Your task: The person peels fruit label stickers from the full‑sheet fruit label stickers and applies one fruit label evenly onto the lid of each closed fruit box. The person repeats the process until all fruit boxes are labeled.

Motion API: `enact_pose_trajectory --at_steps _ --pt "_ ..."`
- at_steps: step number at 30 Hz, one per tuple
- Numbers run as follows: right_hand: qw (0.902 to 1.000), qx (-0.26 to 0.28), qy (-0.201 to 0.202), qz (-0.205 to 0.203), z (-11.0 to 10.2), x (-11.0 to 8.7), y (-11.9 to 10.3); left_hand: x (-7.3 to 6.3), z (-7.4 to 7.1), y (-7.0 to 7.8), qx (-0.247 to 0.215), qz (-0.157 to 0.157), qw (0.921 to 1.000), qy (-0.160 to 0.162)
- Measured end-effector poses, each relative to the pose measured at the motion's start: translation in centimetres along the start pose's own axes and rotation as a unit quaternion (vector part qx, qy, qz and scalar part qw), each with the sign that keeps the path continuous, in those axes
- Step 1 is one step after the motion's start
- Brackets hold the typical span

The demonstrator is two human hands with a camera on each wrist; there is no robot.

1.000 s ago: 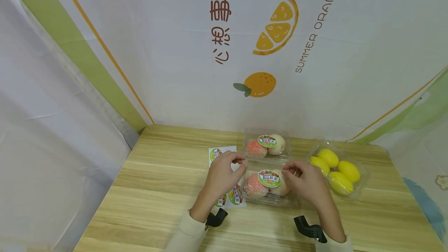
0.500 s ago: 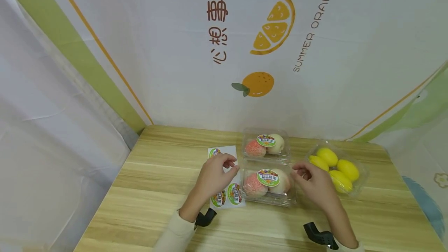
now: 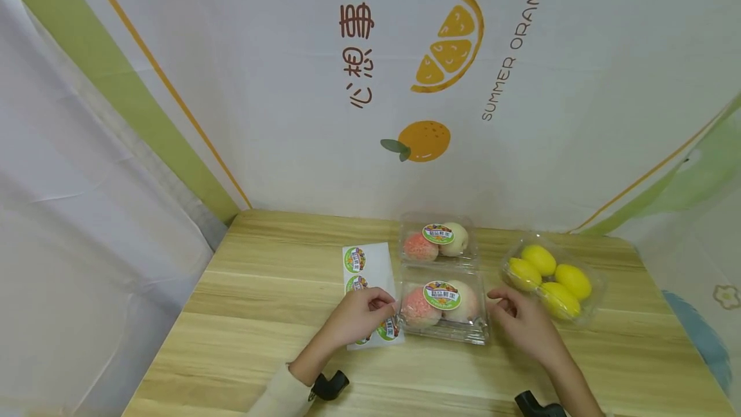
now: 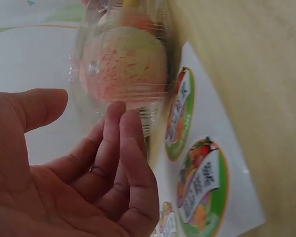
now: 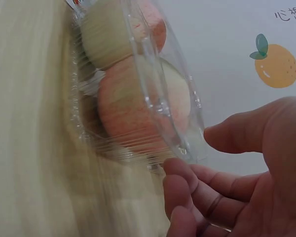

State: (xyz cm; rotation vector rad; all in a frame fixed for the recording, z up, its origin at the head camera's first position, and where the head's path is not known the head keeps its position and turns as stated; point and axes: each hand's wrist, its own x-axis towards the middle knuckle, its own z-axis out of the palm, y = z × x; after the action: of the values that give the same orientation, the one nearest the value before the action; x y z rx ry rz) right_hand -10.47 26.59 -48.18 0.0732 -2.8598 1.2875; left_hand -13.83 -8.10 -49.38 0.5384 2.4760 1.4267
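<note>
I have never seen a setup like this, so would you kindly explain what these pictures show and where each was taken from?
There is no machine here: a person works with two bare hands. One camera sits on the head and looks down at the table; one on each wrist views that hand closely. On the table stand a nearer clear box and, behind it, a farther clear box, each holding round fruit under an oval label. To the right is a clear box of yellow fruit; to the left lies a sheet of stickers. The left hand is over the sheet, the right hand by the nearer box's right end. Neither plainly holds anything; whether fingers touch the box is hard to tell.
</note>
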Motion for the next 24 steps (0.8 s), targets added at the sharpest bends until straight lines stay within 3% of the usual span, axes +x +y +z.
enact_pose_trajectory --at_steps 4,7,9,12,15,24 --pt "0.9998 0.016 -0.005 0.009 0.2 -0.4 0.3 -0.6 0.0 -0.3 0.083 0.032 0.9946 0.054" --pt "0.9995 0.018 -0.013 0.022 0.3 -0.5 0.4 -0.9 -0.1 -0.6 0.182 0.075 0.9752 0.102" --pt "0.9994 0.016 -0.017 0.027 0.3 -0.6 0.4 -1.1 -0.2 -0.9 0.239 0.094 0.9599 0.113" --pt "0.9993 0.011 -0.017 0.032 0.4 -0.7 0.4 -1.4 -0.4 -1.2 0.299 0.104 0.9437 0.095" --pt "0.9993 0.009 -0.016 0.034 0.4 -0.7 0.4 -1.8 -0.4 -1.3 0.338 0.095 0.934 0.065" --pt "0.999 0.015 -0.019 0.039 0.4 -0.7 0.3 -3.6 -0.4 -0.5 0.376 0.071 0.923 0.036"
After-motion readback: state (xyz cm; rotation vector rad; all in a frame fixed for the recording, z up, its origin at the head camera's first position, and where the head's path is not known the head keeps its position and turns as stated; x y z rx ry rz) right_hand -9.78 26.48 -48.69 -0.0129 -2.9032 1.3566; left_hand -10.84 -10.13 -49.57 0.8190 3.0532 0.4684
